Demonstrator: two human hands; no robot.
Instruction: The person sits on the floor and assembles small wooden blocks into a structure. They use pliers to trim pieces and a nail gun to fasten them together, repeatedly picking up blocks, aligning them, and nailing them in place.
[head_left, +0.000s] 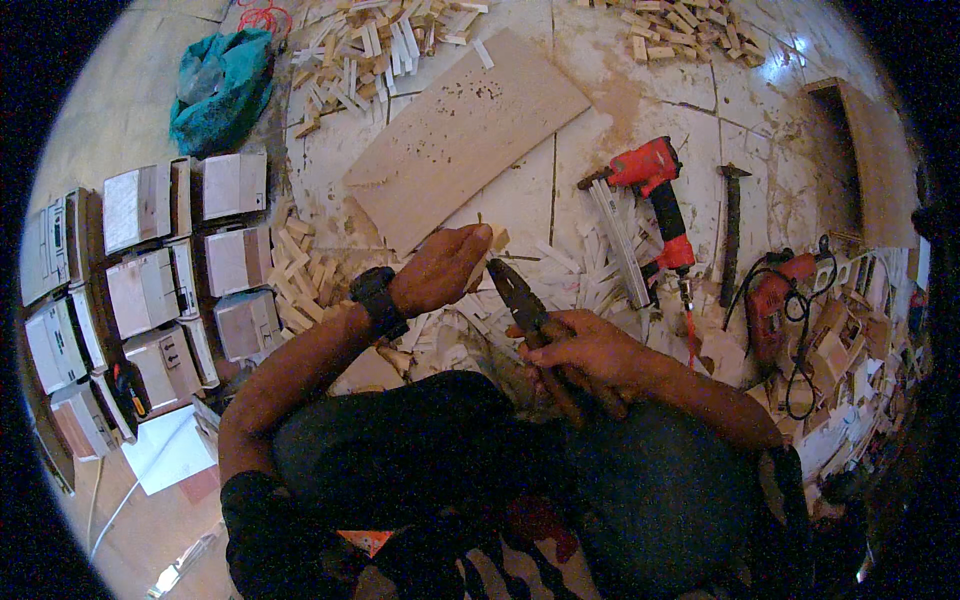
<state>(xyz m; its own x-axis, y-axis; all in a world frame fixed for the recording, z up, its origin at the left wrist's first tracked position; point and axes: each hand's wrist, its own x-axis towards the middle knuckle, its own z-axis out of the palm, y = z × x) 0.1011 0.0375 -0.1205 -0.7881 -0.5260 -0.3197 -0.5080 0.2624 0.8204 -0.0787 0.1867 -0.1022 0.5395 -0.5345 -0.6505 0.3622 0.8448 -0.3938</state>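
Observation:
In front of my lap, my right hand [575, 350] is wrapped round a pair of dark pliers [520, 298]. The jaws point up and to the left, toward my other hand. My left hand [447, 268], with a black watch [378, 302] at the wrist, has its fingers pressed together beside the jaw tips. A thin dark sliver shows above its fingertips; what the fingers pinch is too small to name. Under both hands lie scattered pale wood strips [480, 312].
A wooden board [470, 130] lies ahead. Rightward are a red nail gun [655, 185], a hammer [734, 230] and a corded red power tool [772, 320]. Boxy wooden pieces [140, 290] stand in rows at left, near a green sack [222, 95]. Offcuts [690, 30] pile up at the back.

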